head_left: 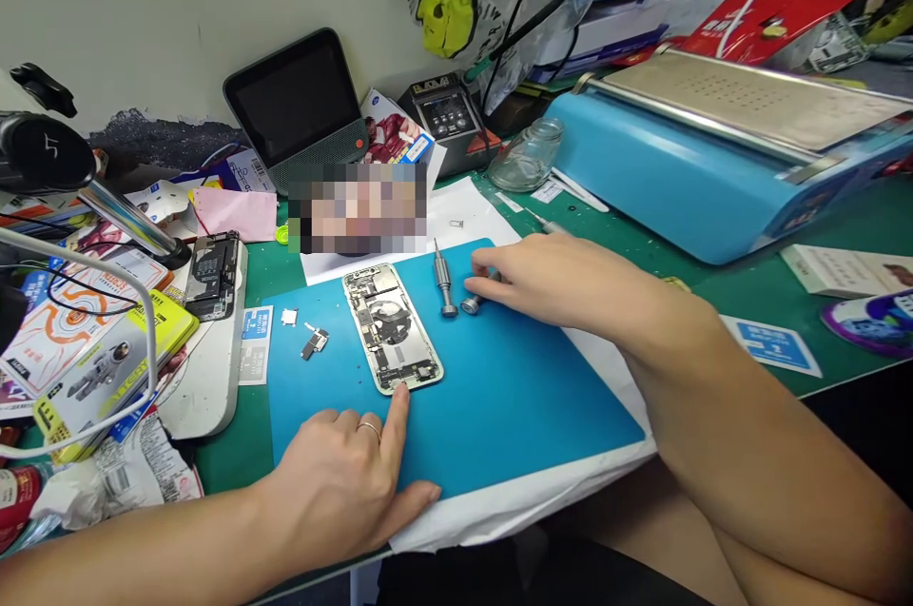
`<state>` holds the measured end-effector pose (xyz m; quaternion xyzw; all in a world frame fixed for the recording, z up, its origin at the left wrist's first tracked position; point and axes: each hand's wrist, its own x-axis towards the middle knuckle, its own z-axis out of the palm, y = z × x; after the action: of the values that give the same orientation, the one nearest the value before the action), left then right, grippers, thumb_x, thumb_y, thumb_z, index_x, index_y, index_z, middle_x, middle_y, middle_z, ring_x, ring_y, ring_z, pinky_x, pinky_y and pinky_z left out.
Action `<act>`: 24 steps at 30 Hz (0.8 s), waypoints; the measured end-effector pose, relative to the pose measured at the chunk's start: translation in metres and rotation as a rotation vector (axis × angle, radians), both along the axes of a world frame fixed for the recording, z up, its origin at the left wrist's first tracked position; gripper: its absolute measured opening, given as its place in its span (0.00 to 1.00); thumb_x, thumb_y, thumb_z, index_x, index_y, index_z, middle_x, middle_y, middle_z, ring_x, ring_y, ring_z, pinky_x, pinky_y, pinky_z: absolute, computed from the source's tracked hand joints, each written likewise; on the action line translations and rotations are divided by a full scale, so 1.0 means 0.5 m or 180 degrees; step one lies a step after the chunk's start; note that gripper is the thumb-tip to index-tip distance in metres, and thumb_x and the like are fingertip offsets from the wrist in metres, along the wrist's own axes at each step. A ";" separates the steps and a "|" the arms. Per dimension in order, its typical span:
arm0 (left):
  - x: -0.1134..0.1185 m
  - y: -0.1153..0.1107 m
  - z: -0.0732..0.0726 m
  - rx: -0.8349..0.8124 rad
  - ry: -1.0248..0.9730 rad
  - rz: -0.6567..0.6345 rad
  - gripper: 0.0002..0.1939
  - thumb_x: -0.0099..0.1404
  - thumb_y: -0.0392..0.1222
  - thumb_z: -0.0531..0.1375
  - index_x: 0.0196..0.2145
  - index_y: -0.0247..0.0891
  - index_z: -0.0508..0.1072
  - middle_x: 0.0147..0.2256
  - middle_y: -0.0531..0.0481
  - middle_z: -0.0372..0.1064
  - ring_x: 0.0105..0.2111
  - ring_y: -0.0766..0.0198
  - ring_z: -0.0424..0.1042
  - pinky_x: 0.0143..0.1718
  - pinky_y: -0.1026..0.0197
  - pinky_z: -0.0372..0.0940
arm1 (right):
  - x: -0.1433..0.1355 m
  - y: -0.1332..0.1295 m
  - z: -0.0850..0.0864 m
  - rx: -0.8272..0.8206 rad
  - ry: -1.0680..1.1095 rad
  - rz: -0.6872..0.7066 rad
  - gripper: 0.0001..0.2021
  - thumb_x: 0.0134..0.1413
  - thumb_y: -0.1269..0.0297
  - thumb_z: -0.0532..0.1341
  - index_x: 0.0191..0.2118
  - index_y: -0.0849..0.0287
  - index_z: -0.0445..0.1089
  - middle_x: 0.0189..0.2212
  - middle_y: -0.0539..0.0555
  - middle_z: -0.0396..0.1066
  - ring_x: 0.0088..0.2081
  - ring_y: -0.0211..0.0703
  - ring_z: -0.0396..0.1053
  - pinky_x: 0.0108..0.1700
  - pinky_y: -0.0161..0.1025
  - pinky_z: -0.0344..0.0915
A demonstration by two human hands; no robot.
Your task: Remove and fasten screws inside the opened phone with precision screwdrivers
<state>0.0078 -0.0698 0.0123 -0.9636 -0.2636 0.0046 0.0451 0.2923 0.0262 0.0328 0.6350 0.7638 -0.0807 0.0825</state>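
Note:
An opened phone body (395, 330) lies face up on the blue mat (499, 406), its circuit boards and flex parts exposed. My left hand (349, 463) presses its index fingertip on the phone's bottom edge; the thumb is stretched out on the mat and the other fingers are curled. A grey precision screwdriver (443, 278) lies right of the phone, tip away from me. My right hand (538, 283) curls its fingers around a second screwdriver (471, 304), mostly hidden beneath it. Two small metal parts, a bracket (289, 317) and a dark-ended piece (314, 342), rest left of the phone.
Another screwdriver (548, 224) lies behind my right hand. A glass jar (526, 154) and a blue machine with a metal plate (642, 168) stand at the back right. On the left are another phone part (214, 273), boxes (114, 378) and a lamp base (128, 216).

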 end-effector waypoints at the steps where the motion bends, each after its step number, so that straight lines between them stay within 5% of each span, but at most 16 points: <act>1: 0.000 0.001 -0.001 -0.0004 -0.0014 -0.0005 0.37 0.74 0.60 0.53 0.63 0.20 0.65 0.24 0.48 0.72 0.22 0.58 0.74 0.22 0.57 0.64 | -0.001 0.000 0.000 0.0009 0.0009 -0.0018 0.17 0.67 0.51 0.52 0.33 0.56 0.71 0.22 0.54 0.73 0.29 0.50 0.71 0.37 0.42 0.57; 5: -0.001 0.003 -0.003 -0.0029 -0.0035 -0.0010 0.37 0.74 0.59 0.53 0.62 0.19 0.66 0.25 0.49 0.73 0.23 0.58 0.74 0.22 0.57 0.64 | -0.006 0.003 0.000 0.0068 0.0012 -0.0071 0.15 0.66 0.52 0.53 0.35 0.55 0.69 0.28 0.56 0.76 0.31 0.52 0.72 0.34 0.42 0.52; 11: -0.003 0.003 -0.001 -0.0062 -0.0100 -0.0041 0.36 0.75 0.58 0.51 0.62 0.19 0.65 0.25 0.48 0.73 0.23 0.58 0.74 0.21 0.56 0.64 | -0.014 -0.001 0.003 0.0410 -0.0056 0.0085 0.11 0.66 0.66 0.48 0.44 0.57 0.68 0.39 0.59 0.76 0.37 0.52 0.73 0.32 0.41 0.49; 24: -0.002 0.008 -0.003 -0.0026 -0.0237 -0.0117 0.35 0.79 0.55 0.40 0.61 0.19 0.66 0.23 0.49 0.70 0.20 0.57 0.73 0.19 0.55 0.64 | -0.022 0.003 0.006 0.0647 0.0216 -0.0011 0.19 0.65 0.64 0.49 0.50 0.56 0.75 0.42 0.59 0.77 0.42 0.53 0.74 0.35 0.42 0.56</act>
<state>0.0066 -0.0657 0.0106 -0.9679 -0.2474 -0.0309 0.0314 0.2814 0.0279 0.0358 0.6384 0.7693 -0.0244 -0.0084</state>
